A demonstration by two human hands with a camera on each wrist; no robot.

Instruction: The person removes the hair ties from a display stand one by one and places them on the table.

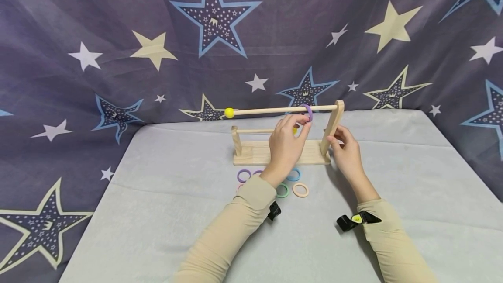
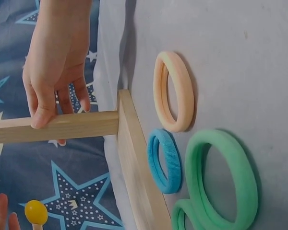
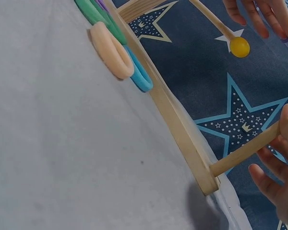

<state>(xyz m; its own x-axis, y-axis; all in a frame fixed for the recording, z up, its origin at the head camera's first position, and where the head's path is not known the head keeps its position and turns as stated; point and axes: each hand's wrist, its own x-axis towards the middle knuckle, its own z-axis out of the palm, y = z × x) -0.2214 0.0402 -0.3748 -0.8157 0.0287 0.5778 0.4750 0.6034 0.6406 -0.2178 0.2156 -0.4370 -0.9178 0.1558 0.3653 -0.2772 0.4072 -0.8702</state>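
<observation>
In the head view my left hand (image 1: 286, 143) pinches a purple hair tie (image 1: 309, 112) between thumb and fingers. The tie hangs around the upper rod (image 1: 267, 111) of a wooden rack, nearer the tall post than the yellow ball (image 1: 229, 113) at the rod's free end. My right hand (image 1: 347, 152) grips the tall post (image 1: 333, 125) at the rack's right side, thumb in front and fingers behind, as the left wrist view shows too. Below, a shorter rod (image 1: 253, 131) runs from the left post, partly hidden behind my left hand.
Several hair ties lie before the rack's base (image 1: 255, 157): a purple one (image 1: 244, 176), a blue one (image 2: 164, 161), a green one (image 2: 245, 177) and a peach one (image 1: 300, 190). My left forearm hides some. Behind the grey-covered table (image 1: 157, 230) hangs a star-patterned cloth (image 1: 129, 8).
</observation>
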